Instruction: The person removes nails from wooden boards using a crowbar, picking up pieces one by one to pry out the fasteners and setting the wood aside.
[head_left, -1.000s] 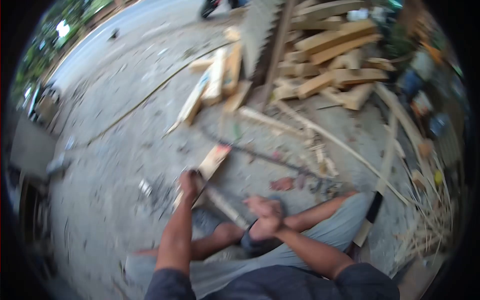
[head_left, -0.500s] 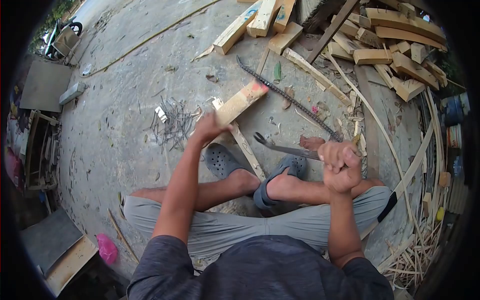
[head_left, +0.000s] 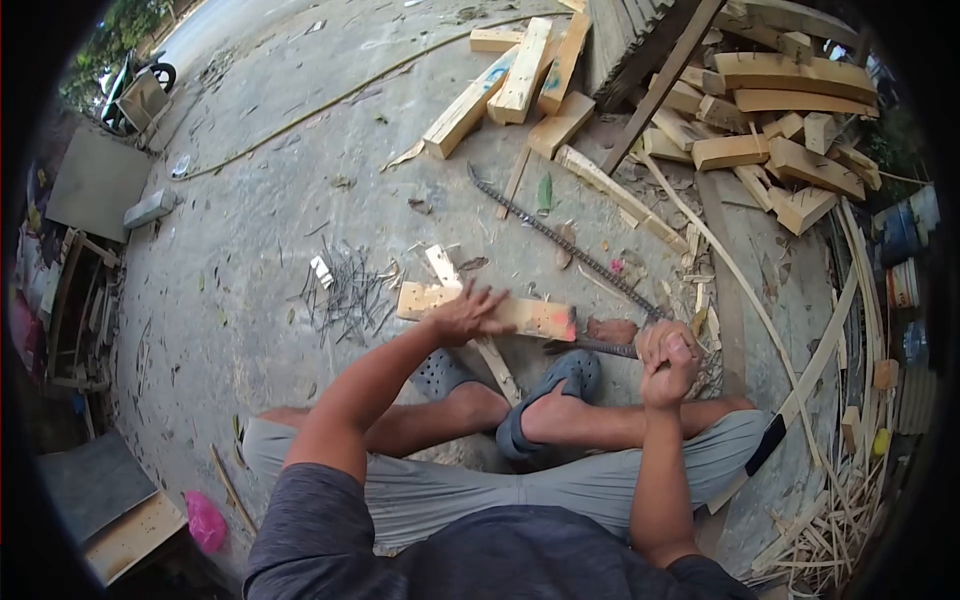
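A squared wooden block [head_left: 540, 318] with a red-marked end lies crosswise on the concrete before my feet, over a thinner wood strip [head_left: 497, 368]. My left hand [head_left: 466, 316] rests on the block with its fingers spread. My right hand [head_left: 668, 360] is closed in a fist round a dark pry bar [head_left: 612, 348]. The bar points left, and its claw end is mostly hidden beside the block's red end. Just beyond the block lies a long ribbed steel rod [head_left: 565, 243].
A heap of bent nails [head_left: 352, 292] lies left of the block. Cut timber pieces [head_left: 470, 105] lie ahead, and a larger wood pile [head_left: 790, 130] stands at the right. Long thin strips [head_left: 740, 245] run along my right side. A pink bag [head_left: 206, 522] sits at lower left.
The block has turned, its red end swinging toward me and rightward. My left hand has gone from gripping it to lying spread on it. The pry bar's claw has dropped lower beside the block.
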